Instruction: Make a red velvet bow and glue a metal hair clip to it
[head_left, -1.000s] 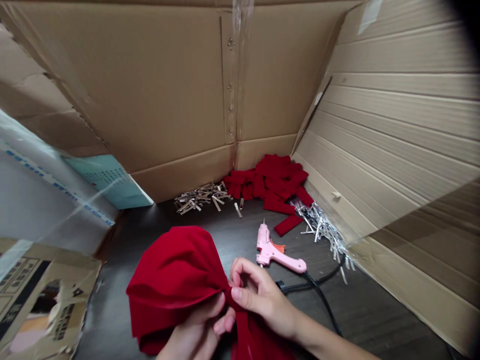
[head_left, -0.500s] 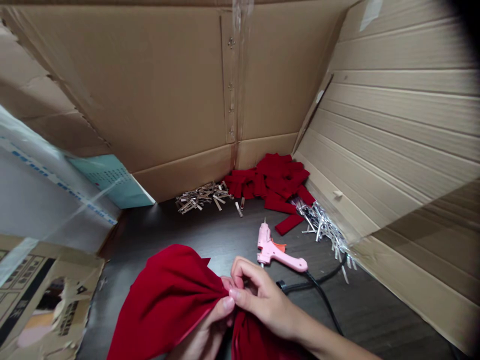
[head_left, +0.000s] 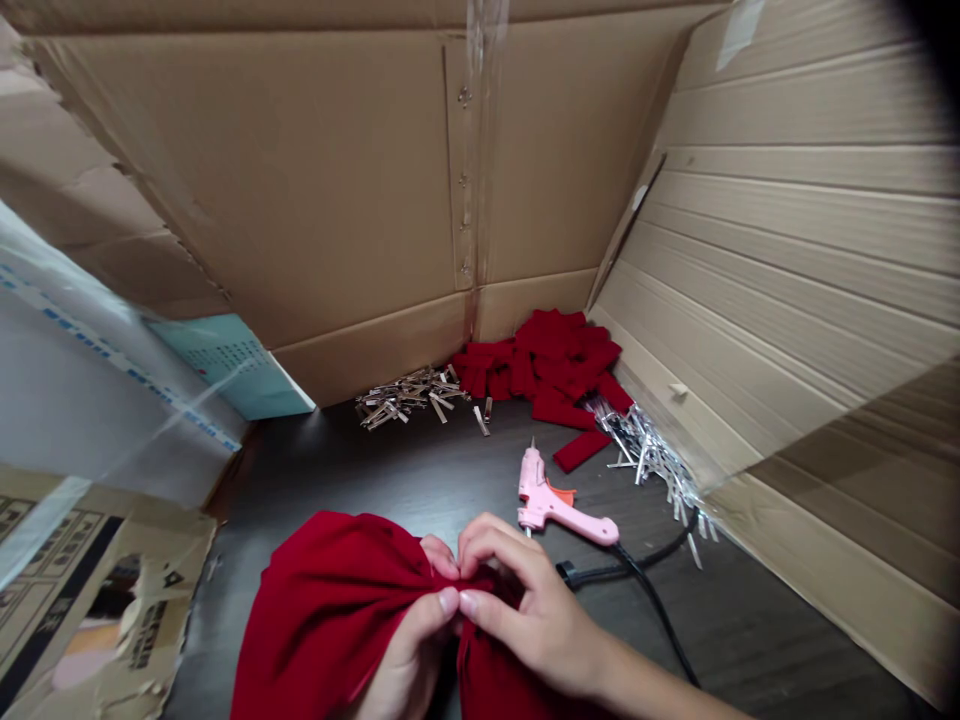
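A wide piece of dark red fabric (head_left: pixel 322 600) is bunched into gathers at its middle, and both of my hands pinch it there. My left hand (head_left: pixel 416 640) grips the gathers from below and the left, thumb in front, partly covered by the cloth. Against it, my right hand (head_left: pixel 529 610) pinches the same gathers with thumb and fingers, the fingertips of both hands touching. The loose fabric fans out to the left and hangs below my right hand. A pink glue gun (head_left: pixel 559 505) with an orange trigger lies just beyond my right hand.
Metal hair clips (head_left: pixel 409 395) lie heaped at the back. Beside them is a pile of red fabric strips (head_left: pixel 559 355). Silver twist-tie-like strips (head_left: pixel 652 450) spread along the right. A black cable (head_left: pixel 645 580) crosses the dark table. Cardboard walls (head_left: pixel 337 190) enclose the back and sides.
My hands have drawn the gathers tighter together, with more of the left fingers showing behind the cloth. The fabric's left lobe has dropped and folded more. The view has shifted slightly.
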